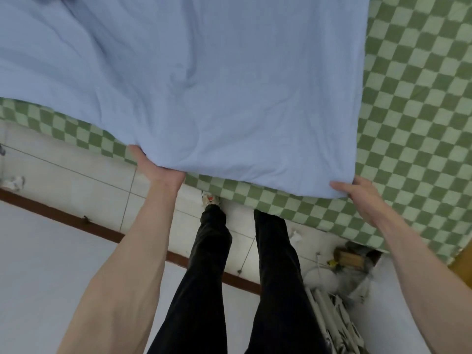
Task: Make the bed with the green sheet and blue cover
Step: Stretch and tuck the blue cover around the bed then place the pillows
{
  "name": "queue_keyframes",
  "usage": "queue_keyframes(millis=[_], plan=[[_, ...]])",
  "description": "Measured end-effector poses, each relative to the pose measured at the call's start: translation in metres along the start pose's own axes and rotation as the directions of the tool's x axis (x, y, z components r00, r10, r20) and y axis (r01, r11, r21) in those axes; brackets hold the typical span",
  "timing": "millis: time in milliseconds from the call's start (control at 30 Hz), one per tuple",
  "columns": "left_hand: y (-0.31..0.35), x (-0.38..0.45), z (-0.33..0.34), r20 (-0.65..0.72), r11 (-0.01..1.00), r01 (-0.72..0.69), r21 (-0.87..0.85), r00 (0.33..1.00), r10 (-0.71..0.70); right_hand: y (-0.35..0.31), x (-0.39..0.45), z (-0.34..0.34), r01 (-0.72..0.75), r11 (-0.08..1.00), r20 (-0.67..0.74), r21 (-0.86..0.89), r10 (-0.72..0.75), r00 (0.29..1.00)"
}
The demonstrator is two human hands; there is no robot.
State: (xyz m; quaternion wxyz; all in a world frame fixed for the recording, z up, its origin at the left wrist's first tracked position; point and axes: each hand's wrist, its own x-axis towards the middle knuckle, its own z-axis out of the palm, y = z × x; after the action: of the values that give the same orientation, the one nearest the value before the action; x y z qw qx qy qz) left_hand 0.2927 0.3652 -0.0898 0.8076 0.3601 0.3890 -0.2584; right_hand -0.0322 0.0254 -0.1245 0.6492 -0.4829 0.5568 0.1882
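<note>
One blue cover [204,80] fills the upper left and centre of the frame, spread wrinkled over one green checked sheet [413,118] that lies on the bed. The sheet shows as a band along the cover's lower edge, running from the left edge of the frame down toward the lower right, and as a broad area down the right side of the frame.

Two hands hold the cover's near edge. The left hand [150,166], at centre left, reaches under the hem; its fingers are hidden beneath the cloth and only the thumb side and the heel of the hand show, so it grips the edge from below. The right hand [362,198], at centre right, pinches the cover's lower right corner, with the thumb on top of the cloth and the fingers curled below it. Both bare forearms run up from the bottom of the frame.

Two legs in black trousers [204,290] stand between the arms at bottom centre, and one shoe [210,199] shows just beside the sheet's edge; the other foot is hidden under the bed's overhang.

The floor [89,172] is pale tile, bordered by one brown skirting strip [63,218] crossing the lower left. At lower right, below the bed's corner, lies a blurred heap of clutter, among it one wooden block [351,259] and some white rods [329,320].
</note>
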Motion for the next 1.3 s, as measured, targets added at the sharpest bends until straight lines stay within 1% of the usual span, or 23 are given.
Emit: queue_keyframes(millis=[67, 100, 133, 167, 200, 233, 267, 300, 367, 433, 467, 500, 533, 600, 700, 767, 833, 933, 1000, 1067, 1100, 1200, 1300], plan=[[-0.011, -0.005, -0.010, -0.139, 0.990, -0.016, 0.137, 0.990, 0.035, 0.009, -0.004, 0.003, -0.046, 0.973, -0.103, -0.225, 0.023, 0.994], [-0.018, -0.012, -0.020, -0.263, 0.973, -0.007, 0.230, 0.962, 0.069, 0.012, -0.005, 0.004, -0.044, 0.965, -0.225, -0.258, -0.015, 0.974], [-0.026, -0.020, -0.032, -0.422, 0.949, 0.027, 0.313, 0.900, 0.113, 0.015, -0.007, 0.004, -0.031, 0.964, -0.387, -0.264, -0.077, 0.919], [-0.033, -0.031, -0.046, -0.568, 0.922, 0.080, 0.378, 0.807, 0.163, 0.017, -0.008, 0.006, -0.008, 0.974, -0.556, -0.228, -0.124, 0.822], [-0.041, -0.043, -0.059, -0.656, 0.887, 0.139, 0.441, 0.724, 0.213, 0.017, -0.011, 0.009, 0.020, 0.987, -0.691, -0.161, -0.127, 0.712], [-0.049, -0.051, -0.072, -0.679, 0.851, 0.180, 0.494, 0.691, 0.248, 0.018, -0.012, 0.014, 0.038, 0.995, -0.766, -0.088, -0.092, 0.637], [-0.057, -0.055, -0.083, -0.670, 0.832, 0.200, 0.518, 0.699, 0.249, 0.018, -0.013, 0.022, 0.043, 0.999, -0.791, -0.019, -0.042, 0.610], [-0.063, -0.056, -0.089, -0.660, 0.832, 0.210, 0.514, 0.716, 0.227, 0.020, -0.012, 0.029, 0.039, 0.999, -0.777, 0.037, 0.004, 0.630], [-0.068, -0.053, -0.093, -0.662, 0.853, 0.245, 0.462, 0.735, 0.148, 0.025, -0.011, 0.041, 0.005, 0.996, -0.636, 0.090, 0.054, 0.770], [-0.067, -0.046, -0.092, -0.637, 0.851, 0.260, 0.456, 0.764, 0.108, 0.035, -0.015, 0.043, -0.085, 0.995, -0.388, 0.060, 0.102, 0.916], [-0.065, -0.042, -0.092, -0.619, 0.844, 0.262, 0.468, 0.778, 0.102, 0.044, -0.017, 0.041, -0.138, 0.990, -0.265, -0.001, 0.132, 0.955], [-0.064, -0.040, -0.092, -0.606, 0.840, 0.265, 0.473, 0.790, 0.092, 0.054, -0.020, 0.036, -0.187, 0.980, -0.183, -0.068, 0.172, 0.968], [-0.062, -0.037, -0.093, -0.600, 0.841, 0.270, 0.469, 0.796, 0.078, 0.064, -0.022, 0.031, -0.227, 0.968, -0.165, -0.108, 0.208, 0.964], [-0.060, -0.033, -0.098, -0.612, 0.835, 0.296, 0.464, 0.788, 0.060, 0.080, -0.026, 0.022, -0.245, 0.966, -0.272, -0.082, 0.215, 0.938], [-0.065, -0.033, -0.114, -0.654, 0.787, 0.385, 0.483, 0.755, 0.032, 0.092, -0.032, 0.011, -0.269, 0.963, -0.459, -0.017, 0.231, 0.858], [-0.071, -0.035, -0.125, -0.687, 0.726, 0.454, 0.516, 0.726, 0.034, 0.095, -0.033, 0.009, -0.340, 0.940, -0.452, -0.021, 0.295, 0.842], [-0.073, -0.035, -0.130, -0.692, 0.637, 0.527, 0.563, 0.722, 0.015, 0.089, -0.031, 0.010, -0.389, 0.921, -0.389, 0.004, 0.360, 0.848], [-0.080, -0.029, -0.124, -0.643, 0.384, 0.583, 0.716, 0.765, 0.036, 0.060, -0.018, 0.008, -0.307, 0.951, -0.302, 0.036, 0.303, 0.904], [-0.090, -0.026, -0.109, -0.530, 0.150, 0.513, 0.845, 0.840, 0.118, 0.037, -0.007, 0.004, -0.227, 0.960, -0.277, 0.167, 0.266, 0.923], [-0.107, -0.027, -0.085, -0.336, -0.136, 0.355, 0.925, 0.931, 0.144, 0.011, 0.007, -0.002, -0.195, 0.950, -0.260, 0.242, 0.257, 0.931], [-0.118, -0.028, -0.068, -0.235, -0.244, 0.258, 0.935, 0.964, 0.122, -0.003, 0.014, -0.005, -0.192, 0.946, -0.218, 0.263, 0.252, 0.943], [-0.155, -0.025, -0.017, 0.058, -0.442, -0.056, 0.895, 0.998, -0.009, -0.047, 0.036, -0.016, -0.144, 0.940, -0.063, 0.308, 0.171, 0.983], [-0.189, -0.014, 0.025, 0.288, -0.547, -0.326, 0.771, 0.944, -0.157, -0.088, 0.067, -0.027, -0.073, 0.950, -0.074, 0.303, 0.100, 0.992]])
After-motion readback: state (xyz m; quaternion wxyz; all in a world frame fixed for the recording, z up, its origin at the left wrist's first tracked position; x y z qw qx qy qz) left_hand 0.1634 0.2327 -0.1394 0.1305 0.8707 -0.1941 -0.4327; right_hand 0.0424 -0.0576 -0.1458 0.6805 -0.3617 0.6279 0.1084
